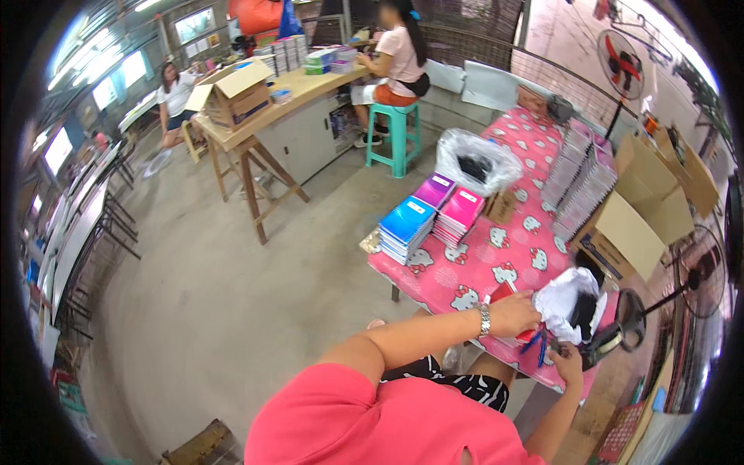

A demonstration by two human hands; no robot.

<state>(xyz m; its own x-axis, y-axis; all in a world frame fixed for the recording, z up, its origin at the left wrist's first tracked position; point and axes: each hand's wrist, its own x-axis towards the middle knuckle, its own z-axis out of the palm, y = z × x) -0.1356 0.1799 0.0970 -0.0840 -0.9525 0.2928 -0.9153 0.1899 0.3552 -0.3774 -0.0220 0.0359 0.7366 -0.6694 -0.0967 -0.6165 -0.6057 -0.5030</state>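
Note:
My left hand [514,315], with a silver watch at the wrist, lies across a red notebook [504,291] near the front edge of the table. Its fingers reach toward a crumpled white plastic bag [559,297] with black stuff in it. Closed at the fingertips, my right hand [570,361] pinches a small dark thing that I cannot make out. Blue pens [535,346] lie between the two hands. Further up the table stand stacks of spiral notebooks: a blue stack [407,221], a pink stack [461,209] and a purple stack [433,189].
The pink patterned table [504,246] also bears a clear bag-lined container [479,160] and long notebook rows [577,178]. Open cardboard boxes [632,225] and a standing fan [629,318] are at the right. Behind, a person sits on a green stool [394,136] at a wooden table [304,84].

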